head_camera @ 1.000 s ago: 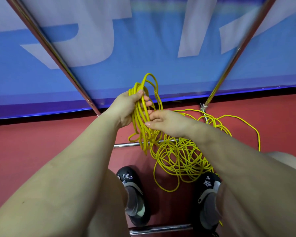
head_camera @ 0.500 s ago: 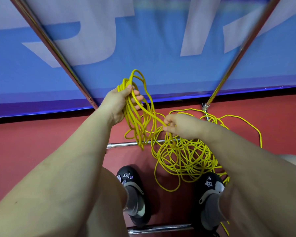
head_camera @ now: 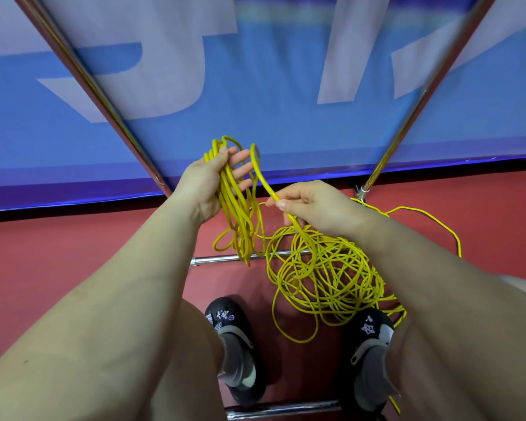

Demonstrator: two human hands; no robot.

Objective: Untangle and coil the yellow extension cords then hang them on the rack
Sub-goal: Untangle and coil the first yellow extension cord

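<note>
Hands (head_camera: pixel 213 183) amid yellow cords (head_camera: pixel 322 275)

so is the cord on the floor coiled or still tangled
Tangled: the floor pile is loose, crisscrossing loops; only the bundle in the left hand is gathered.
</note>
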